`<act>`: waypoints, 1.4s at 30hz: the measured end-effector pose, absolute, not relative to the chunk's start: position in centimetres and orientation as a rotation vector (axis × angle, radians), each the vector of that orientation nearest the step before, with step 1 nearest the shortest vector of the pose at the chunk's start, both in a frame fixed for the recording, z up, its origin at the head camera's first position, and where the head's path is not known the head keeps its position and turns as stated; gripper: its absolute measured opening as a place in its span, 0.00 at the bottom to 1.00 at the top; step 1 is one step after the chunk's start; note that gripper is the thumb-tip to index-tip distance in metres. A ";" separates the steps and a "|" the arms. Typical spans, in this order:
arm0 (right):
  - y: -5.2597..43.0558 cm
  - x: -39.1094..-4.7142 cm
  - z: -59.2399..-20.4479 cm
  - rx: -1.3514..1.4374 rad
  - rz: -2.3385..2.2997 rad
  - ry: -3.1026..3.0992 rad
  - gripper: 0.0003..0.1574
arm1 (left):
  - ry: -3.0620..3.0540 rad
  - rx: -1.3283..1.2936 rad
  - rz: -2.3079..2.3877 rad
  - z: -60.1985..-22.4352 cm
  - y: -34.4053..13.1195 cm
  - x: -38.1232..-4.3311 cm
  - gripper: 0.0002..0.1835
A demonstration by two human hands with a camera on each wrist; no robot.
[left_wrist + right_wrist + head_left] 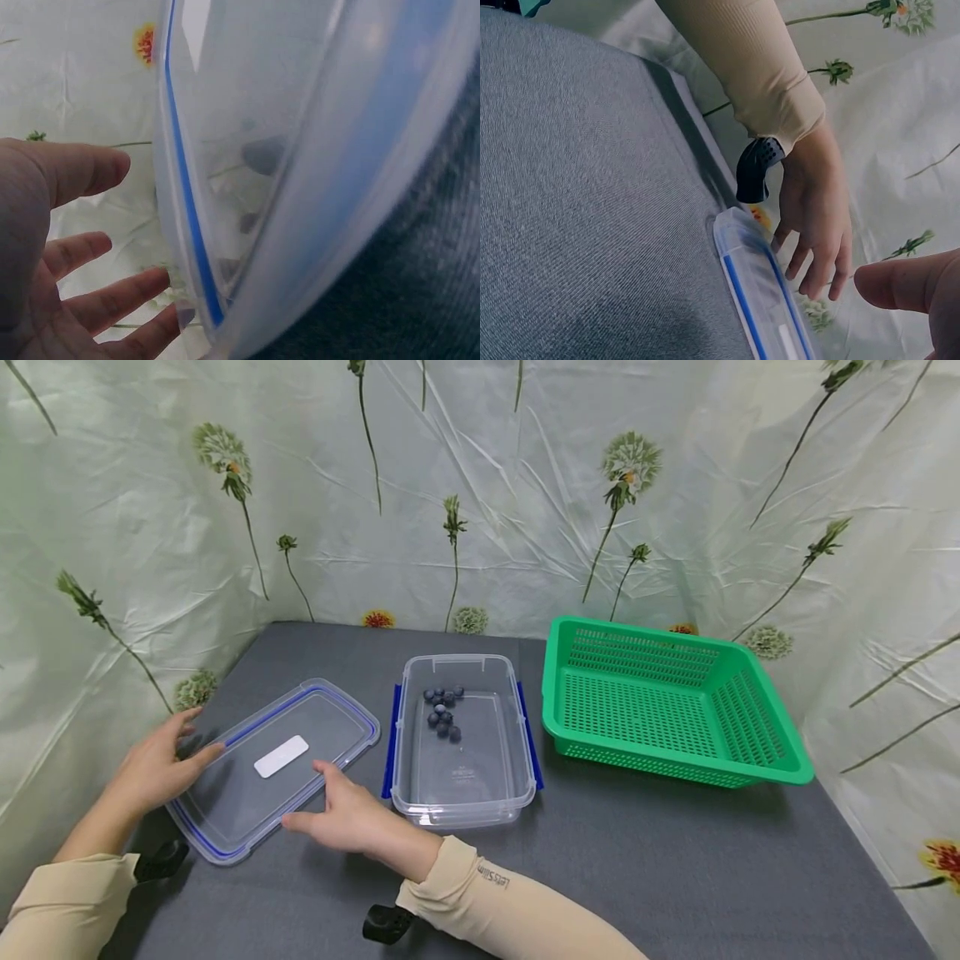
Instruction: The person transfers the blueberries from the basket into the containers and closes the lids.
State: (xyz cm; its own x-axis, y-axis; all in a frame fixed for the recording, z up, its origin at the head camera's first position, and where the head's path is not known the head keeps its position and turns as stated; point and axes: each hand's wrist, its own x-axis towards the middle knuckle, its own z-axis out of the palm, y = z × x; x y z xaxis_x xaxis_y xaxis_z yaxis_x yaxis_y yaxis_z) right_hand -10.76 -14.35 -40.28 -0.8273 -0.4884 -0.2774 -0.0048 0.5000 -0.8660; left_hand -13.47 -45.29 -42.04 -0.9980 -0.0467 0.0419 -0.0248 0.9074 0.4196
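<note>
A clear lid (247, 768) with a blue seal and a white label (281, 757) lies on the left of the table. My left hand (157, 764) is at the lid's left edge, thumb and fingers spread; the left wrist view shows fingers (112, 300) beside the rim, gripping nothing. Across from it, my right hand (348, 814) hovers by the lid's right edge with thumb and forefinger apart. Whether either hand touches the lid is hard to tell. Right of the lid stands a clear plastic container (480, 777) with blue side latches, holding several blueberries (442, 720).
A green perforated basket (637, 710) stands at the right of the grey-covered table (637, 860). Behind and at the sides hangs a pale curtain (510, 468) printed with dandelions. Each wrist carries a black device (387, 924).
</note>
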 end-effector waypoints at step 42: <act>-14.5 -11.6 -40.7 -0.422 -1.593 2.084 0.53 | -2.843 0.049 -0.735 -41.5 -44.8 -11.7 0.36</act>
State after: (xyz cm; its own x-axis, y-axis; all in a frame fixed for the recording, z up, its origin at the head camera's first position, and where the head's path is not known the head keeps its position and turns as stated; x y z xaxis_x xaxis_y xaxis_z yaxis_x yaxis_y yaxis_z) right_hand -11.61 -14.54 -40.68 -0.8374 -0.5139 -0.1862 0.0446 0.2752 -0.9603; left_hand -11.71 -44.82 -41.46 -0.9786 -0.0830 0.1883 0.0187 0.8754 0.4830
